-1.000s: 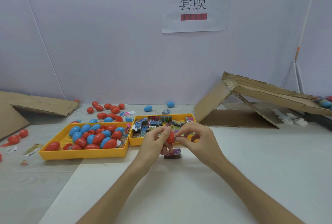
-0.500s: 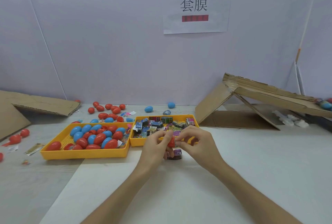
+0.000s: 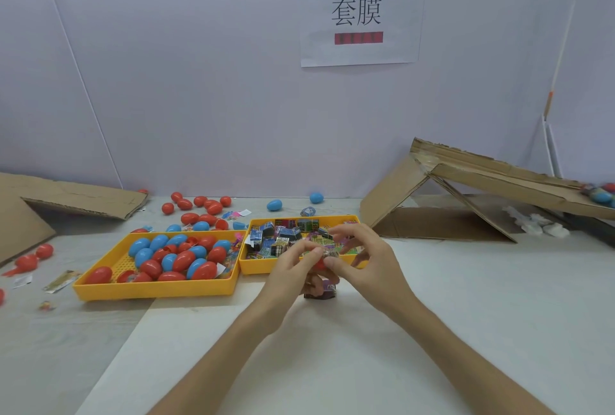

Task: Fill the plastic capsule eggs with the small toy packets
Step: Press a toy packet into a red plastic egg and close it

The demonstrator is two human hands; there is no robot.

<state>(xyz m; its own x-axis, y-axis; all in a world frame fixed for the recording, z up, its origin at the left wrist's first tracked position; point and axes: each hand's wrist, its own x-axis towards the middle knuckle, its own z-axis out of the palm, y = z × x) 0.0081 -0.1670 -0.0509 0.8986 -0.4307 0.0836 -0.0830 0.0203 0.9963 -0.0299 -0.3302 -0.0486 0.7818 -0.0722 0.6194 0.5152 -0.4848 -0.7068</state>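
While the left hand point(image 3: 293, 269) grips a red egg half point(image 3: 320, 263) with curled fingers, the right hand point(image 3: 371, 261) pinches one small packet point(image 3: 332, 253) at the half's mouth, its other fingers spread loose. The step in hand looks like stuffing this egg. The next move likely calls for pushing the packet fully below the rim, then fetching the matching half and snapping it on. Any corner left sticking out would probably stop the halves closing.

Well to the left of the fingers lies one yellow egg tray point(image 3: 156, 291), holding about nine blue and ten red eggs; overlap makes the count rough. Beyond it, about ten loose red eggs point(image 3: 184, 204) sit scattered near the wall. Just past the fingertips stands a second yellow tray point(image 3: 259, 268), heaped with packets too jumbled to count. Behind that tray rest two blue eggs point(image 3: 274, 205). Directly under the fingers, on the table, sits one dark purple piece point(image 3: 324, 291); I cannot tell whether it is a packet or an egg half. Off to the right, one folded cardboard ramp point(image 3: 392, 195) leans.
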